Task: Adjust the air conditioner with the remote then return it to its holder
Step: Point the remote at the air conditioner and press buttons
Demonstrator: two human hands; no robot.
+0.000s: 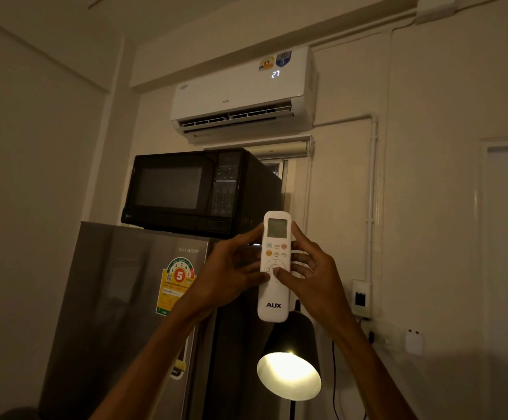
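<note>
white remote [274, 286] upright at centre of frame, slightly below middle, "aux" printed in dark letters near its bottom, small grey screen at top, coloured buttons under it, round pad mid-body. left hand [231, 274] wraps the remote's left edge, fingers curled onto it. right hand [315, 275] grips the right edge, fingers behind, thumb [280, 272] lying on the round pad. both hands clamped on it.

air conditioner [243, 95] upper centre on the wall, white, lit "27" on its front right, small "aux" on the lower panel, two stickers top right too small to read. black microwave [198, 192] below it, "lg" logo at its lower left corner, sitting on a grey fridge [119, 298] marked "sharp", with an energy label showing a big "5". lit black lamp [289, 359] just below the remote. wall switch [360, 298] and socket [381, 338] at right.
</note>
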